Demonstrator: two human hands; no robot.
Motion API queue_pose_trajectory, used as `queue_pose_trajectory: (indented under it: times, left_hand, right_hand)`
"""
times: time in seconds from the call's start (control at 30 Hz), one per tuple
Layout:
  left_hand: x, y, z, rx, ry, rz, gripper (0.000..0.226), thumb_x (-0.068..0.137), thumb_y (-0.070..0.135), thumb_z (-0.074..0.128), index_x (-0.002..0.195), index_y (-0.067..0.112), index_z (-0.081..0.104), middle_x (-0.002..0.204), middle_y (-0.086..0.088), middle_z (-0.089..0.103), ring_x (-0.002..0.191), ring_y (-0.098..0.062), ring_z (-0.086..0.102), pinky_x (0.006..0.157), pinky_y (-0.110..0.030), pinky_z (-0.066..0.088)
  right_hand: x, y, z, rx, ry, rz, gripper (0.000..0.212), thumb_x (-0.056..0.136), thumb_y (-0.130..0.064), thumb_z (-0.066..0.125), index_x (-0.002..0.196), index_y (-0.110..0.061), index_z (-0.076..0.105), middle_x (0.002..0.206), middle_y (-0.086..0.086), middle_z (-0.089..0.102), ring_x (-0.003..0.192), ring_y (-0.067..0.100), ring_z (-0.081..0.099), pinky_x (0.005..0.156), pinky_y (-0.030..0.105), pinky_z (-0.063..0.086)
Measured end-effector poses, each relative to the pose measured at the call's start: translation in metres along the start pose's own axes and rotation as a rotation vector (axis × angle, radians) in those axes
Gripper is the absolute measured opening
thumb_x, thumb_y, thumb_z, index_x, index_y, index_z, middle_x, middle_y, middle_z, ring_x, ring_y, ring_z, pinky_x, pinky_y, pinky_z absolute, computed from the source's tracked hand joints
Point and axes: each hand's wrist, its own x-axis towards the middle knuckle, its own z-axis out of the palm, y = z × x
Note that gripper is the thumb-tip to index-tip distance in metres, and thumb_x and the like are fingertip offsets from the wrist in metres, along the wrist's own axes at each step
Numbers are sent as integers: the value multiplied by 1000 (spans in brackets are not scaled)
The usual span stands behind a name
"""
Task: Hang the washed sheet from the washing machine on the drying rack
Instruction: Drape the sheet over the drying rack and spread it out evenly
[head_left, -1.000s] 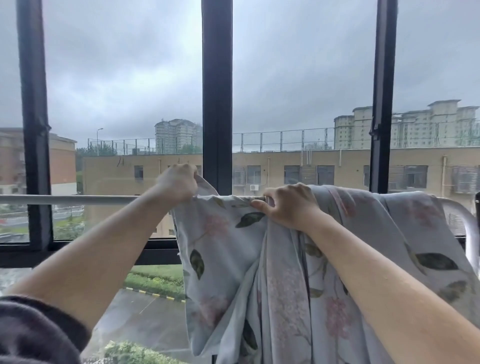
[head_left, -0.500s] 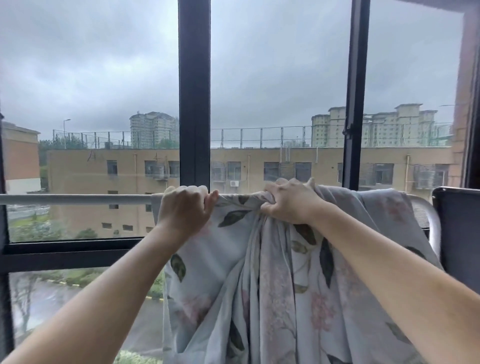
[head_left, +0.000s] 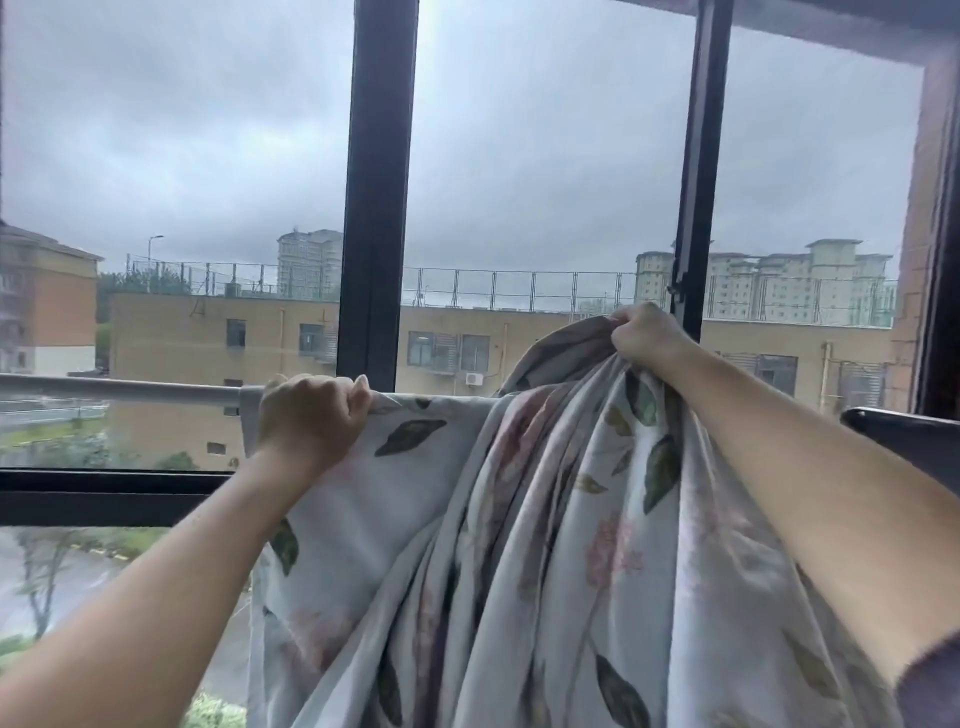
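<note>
Rail (head_left: 130, 389) bare on the left, running in front of the window (head_left: 379, 208); room there for spreading cloth. Left hand (head_left: 311, 415) closed over the sheet (head_left: 519, 545) edge, pinning it onto the rail near the corner. Only a narrow flat strip lying over the rail between the 2 hands. Rest of the floral sheet hanging in heavy bunched folds below and toward the right. Right hand (head_left: 647, 338) fisted around a gathered wad of cloth, lifted clear above rail height, just beside the dark window frame.

Risks, as judgement: most of the weight seems to hang on the near side, so releasing either grip early likely lets wet cloth drag the whole sheet off the rail. Pulling the raised wad too hard to the right could yank the pinned corner from under the left hand. Dropping the wad without throwing it over the far side leaves a thick clump, slow to dry and prone to sliding. Rail's right end hidden behind cloth, so spare length there cannot be judged.
</note>
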Motion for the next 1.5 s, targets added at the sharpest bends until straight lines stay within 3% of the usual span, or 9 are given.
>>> queue_pose_trajectory:
  times: [0.1, 0.23, 0.33, 0.43, 0.53, 0.8, 1.03, 1.3, 1.5]
  left_hand:
    - [1, 11, 0, 22, -44, -58, 49, 97, 34, 29, 83, 16, 72, 88, -12, 71, 87, -29, 60, 89, -37, 35]
    - [0, 10, 2, 7, -50, -152, 47, 96, 32, 29, 84, 14, 71, 95, -12, 70, 96, -30, 57, 91, -38, 32]
    - [-6, 16, -4, -5, -75, -199, 44, 97, 33, 28, 90, 15, 67, 105, -10, 67, 105, -30, 53, 98, -39, 28]
    - [-14, 30, -10, -17, -128, -225, 40, 98, 36, 27, 97, 15, 61, 115, -11, 61, 114, -31, 48, 109, -46, 21]
    - [-19, 62, -13, -87, -179, -123, 33, 96, 41, 32, 105, 20, 56, 116, -5, 58, 119, -27, 46, 112, -56, 13]
    - [-20, 121, -11, -171, -161, 21, 34, 98, 47, 32, 103, 24, 56, 106, 0, 60, 109, -23, 50, 110, -50, 17]
    - [-13, 129, -16, -213, -248, -107, 43, 96, 52, 26, 103, 23, 58, 118, -1, 59, 120, -23, 45, 114, -59, 4]
    - [-15, 170, -18, -258, 18, 125, 32, 97, 38, 44, 92, 15, 66, 85, -4, 69, 78, -29, 64, 76, -35, 43]
    - [29, 139, -39, -434, 114, -224, 36, 99, 30, 36, 99, 4, 60, 95, -23, 67, 90, -40, 62, 72, -38, 44]
  right_hand:
    - [-13, 1, 12, -223, -211, -101, 35, 85, -2, 37, 93, -24, 63, 115, 7, 63, 109, 26, 56, 92, 34, 45]
    - [-34, -13, 35, -502, -338, -384, 41, 99, -43, 27, 137, -37, 41, 143, 3, 43, 127, 26, 45, 100, 42, 38]
    - [-44, -13, 46, -602, -377, -597, 52, 90, -68, 28, 134, -44, 40, 135, 1, 46, 121, 27, 47, 96, 44, 40]
    - [-44, -3, 47, -487, -304, -693, 19, 93, -37, 42, 97, -29, 59, 104, -2, 58, 100, 25, 56, 87, 43, 46]
    - [-43, 2, 47, -356, -215, -668, 31, 95, -23, 42, 66, -22, 53, 77, -5, 58, 81, 24, 58, 78, 44, 51]
    - [-30, 12, 32, 48, 77, -445, 26, 96, -17, 48, 104, -15, 72, 102, 7, 72, 96, 27, 65, 83, 35, 52]
    - [-31, 19, -8, -221, -632, -288, 61, 91, -48, 52, 145, -31, 28, 143, 6, 44, 124, 26, 47, 103, 37, 40]
    - [-26, 46, 12, -117, -133, -315, 26, 93, -28, 37, 86, -16, 59, 102, 15, 65, 98, 33, 59, 85, 40, 48]
    - [10, 45, -3, 113, 5, -171, 36, 93, -22, 40, 59, -13, 47, 78, 14, 57, 82, 26, 53, 71, 32, 39]
